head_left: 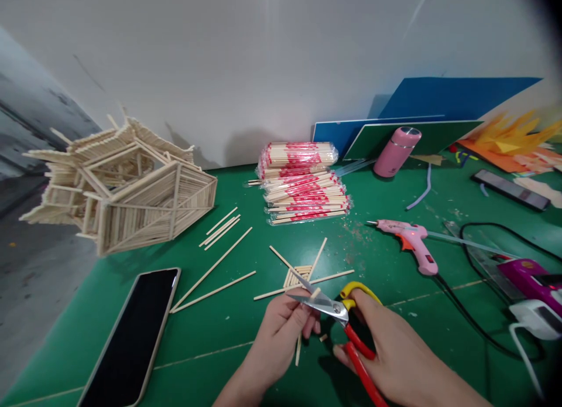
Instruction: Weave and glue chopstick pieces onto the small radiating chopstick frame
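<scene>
My left hand is closed on a thin wooden stick like a chopstick. Its upper end sits between the parted blades of a pair of scissors. With my right hand I grip the scissors by their red and yellow handles, which are spread apart. Just beyond my left hand lies a small frame of glued sticks, with longer sticks crossing around it. The scissors partly cover it. A short cut-off piece rests on the table below the blades.
A large stick-built model stands at left, near loose sticks and a phone. Wrapped bundles of chopsticks lie at the back by a pink bottle. A corded pink glue gun is at right, beside a power strip.
</scene>
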Available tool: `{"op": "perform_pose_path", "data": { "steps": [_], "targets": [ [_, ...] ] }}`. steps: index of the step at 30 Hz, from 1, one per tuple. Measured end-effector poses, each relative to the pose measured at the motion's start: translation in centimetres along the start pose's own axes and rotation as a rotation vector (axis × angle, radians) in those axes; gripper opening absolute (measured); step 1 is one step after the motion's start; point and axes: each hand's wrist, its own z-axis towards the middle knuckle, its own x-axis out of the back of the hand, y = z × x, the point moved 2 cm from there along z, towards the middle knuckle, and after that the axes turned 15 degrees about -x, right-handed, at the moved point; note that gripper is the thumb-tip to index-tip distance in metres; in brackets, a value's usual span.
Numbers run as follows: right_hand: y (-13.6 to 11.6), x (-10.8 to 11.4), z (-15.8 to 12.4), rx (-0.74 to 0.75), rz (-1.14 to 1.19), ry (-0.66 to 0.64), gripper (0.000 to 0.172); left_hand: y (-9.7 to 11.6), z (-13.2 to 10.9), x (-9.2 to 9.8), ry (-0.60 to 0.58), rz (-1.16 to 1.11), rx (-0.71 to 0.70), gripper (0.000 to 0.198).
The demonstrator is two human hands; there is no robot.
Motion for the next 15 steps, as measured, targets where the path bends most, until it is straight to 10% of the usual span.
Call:
{"op": "perform_pose_path", "data": {
  "steps": [15],
  "targets": [
    [-0.27, 0.54, -0.46, 0.102, -0.001, -0.085, 0.037, 0.68, -0.24, -0.74, -0.065, -0.374, 0.189, 0.035]
  ]
}}
